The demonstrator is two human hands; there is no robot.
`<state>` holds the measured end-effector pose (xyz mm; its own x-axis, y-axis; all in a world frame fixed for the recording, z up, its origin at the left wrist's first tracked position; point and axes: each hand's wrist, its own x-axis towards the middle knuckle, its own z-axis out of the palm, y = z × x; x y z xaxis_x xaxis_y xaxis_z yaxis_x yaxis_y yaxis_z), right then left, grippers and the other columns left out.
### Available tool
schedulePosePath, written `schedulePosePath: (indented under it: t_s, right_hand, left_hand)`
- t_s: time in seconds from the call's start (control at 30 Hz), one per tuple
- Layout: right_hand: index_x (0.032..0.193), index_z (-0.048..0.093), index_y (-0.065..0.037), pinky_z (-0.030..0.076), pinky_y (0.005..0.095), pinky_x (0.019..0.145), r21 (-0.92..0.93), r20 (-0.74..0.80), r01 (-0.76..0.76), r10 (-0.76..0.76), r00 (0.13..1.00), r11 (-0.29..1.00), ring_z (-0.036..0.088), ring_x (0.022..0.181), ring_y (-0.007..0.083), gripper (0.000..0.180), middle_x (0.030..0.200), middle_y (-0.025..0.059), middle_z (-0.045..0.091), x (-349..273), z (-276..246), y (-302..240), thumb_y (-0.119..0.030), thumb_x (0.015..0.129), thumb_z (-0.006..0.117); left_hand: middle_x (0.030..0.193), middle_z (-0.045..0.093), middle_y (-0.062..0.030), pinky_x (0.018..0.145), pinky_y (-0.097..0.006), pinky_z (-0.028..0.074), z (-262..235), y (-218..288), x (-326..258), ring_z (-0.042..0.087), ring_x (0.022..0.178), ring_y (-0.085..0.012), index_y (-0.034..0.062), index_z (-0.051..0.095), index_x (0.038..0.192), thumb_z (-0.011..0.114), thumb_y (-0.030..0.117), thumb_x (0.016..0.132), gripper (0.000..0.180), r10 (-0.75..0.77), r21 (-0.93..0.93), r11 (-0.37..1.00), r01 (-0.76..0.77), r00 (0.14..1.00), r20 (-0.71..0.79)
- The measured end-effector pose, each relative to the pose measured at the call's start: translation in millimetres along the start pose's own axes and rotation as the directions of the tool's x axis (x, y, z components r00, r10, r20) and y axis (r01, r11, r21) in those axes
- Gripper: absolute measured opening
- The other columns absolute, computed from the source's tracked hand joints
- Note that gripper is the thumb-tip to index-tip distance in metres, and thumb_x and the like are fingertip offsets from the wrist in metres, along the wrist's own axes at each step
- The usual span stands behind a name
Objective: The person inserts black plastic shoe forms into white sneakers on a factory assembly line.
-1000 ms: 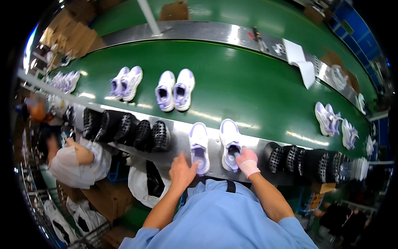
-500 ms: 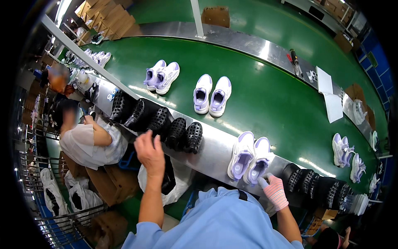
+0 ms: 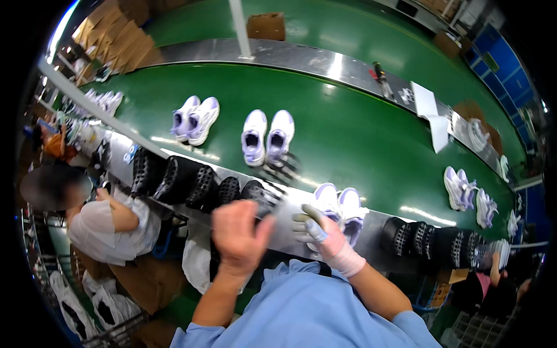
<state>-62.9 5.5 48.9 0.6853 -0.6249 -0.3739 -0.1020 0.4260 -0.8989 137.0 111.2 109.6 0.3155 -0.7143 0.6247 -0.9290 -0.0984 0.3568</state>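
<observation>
My bare left hand (image 3: 238, 238) is smeared by motion, its thumb apart from the fingers, and I see nothing in it. Its fingertips are close to a row of black studded, toe-shaped forms (image 3: 202, 185) on the metal ledge. Beyond it, a blurred dark studded shape (image 3: 281, 168) overlaps the heel of a white and lilac sneaker pair (image 3: 280, 130). My right hand (image 3: 322, 232) wears a pink striped glove with grey fingertips. Its fingers are spread, with nothing seen in them. Behind the glove, partly covered, stands another white and lilac sneaker pair (image 3: 349, 203).
More sneakers stand on the green surface, at left (image 3: 197, 119) and far right (image 3: 455, 188). Further black studded forms (image 3: 418, 238) line the ledge on my right. A co-worker (image 3: 104, 226) sits at left. A metal post (image 3: 239, 29) rises at the back.
My left hand has come right and nearer to me. My right hand has moved left, in front of the nearest sneakers. A blurred dark studded shape now shows by the middle pair. The view has shifted.
</observation>
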Motion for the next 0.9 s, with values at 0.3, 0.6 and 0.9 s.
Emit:
schedulePosePath:
  t_s: [0.3, 0.6, 0.9]
  right_hand:
    - [0.132, 0.063, -0.003, 0.052, 0.0333, 0.099, 0.286, 0.218, -0.366, 0.312, 0.925, 0.885, 0.066, 0.111, 0.0150, 0.043, 0.117, 0.0020, 0.071, -44, -33, -40, -0.029, 0.097, 0.065]
    - [0.101, 0.068, 0.005, 0.054, 0.0523, 0.074, -0.870, -0.197, -0.214, 0.085, 0.977, 0.444, 0.069, 0.081, 0.0463, 0.069, 0.081, 0.0290, 0.068, -82, -43, -18, -0.063, 0.090, 0.067]
    - [0.087, 0.068, 0.005, 0.054, 0.0540, 0.076, -0.835, -0.294, -0.302, 0.092, 0.951, 0.459, 0.068, 0.080, 0.0470, 0.061, 0.079, 0.0292, 0.068, -89, -76, 18, -0.055, 0.093, 0.062]
  left_hand:
    - [0.125, 0.064, -0.0142, 0.095, -0.035, 0.049, 85, 56, 7, 0.060, 0.114, -0.0222, -0.0004, 0.064, 0.129, 0.079, 0.019, 0.087, 0.049, -0.289, -0.683, 0.343, 0.645, 0.764, 0.576]
    - [0.081, 0.063, 0.0026, 0.067, -0.023, 0.045, 145, 75, -33, 0.054, 0.073, -0.0056, 0.0003, 0.068, 0.093, 0.070, 0.006, 0.091, 0.006, -0.452, -0.545, 0.117, 0.830, 0.533, 0.715]
    - [0.086, 0.068, -0.0111, 0.081, -0.038, 0.052, 165, 87, -50, 0.064, 0.083, -0.0264, -0.0029, 0.069, 0.102, 0.074, 0.012, 0.089, 0.021, -0.339, -0.418, 0.704, 0.575, 0.788, 0.514]
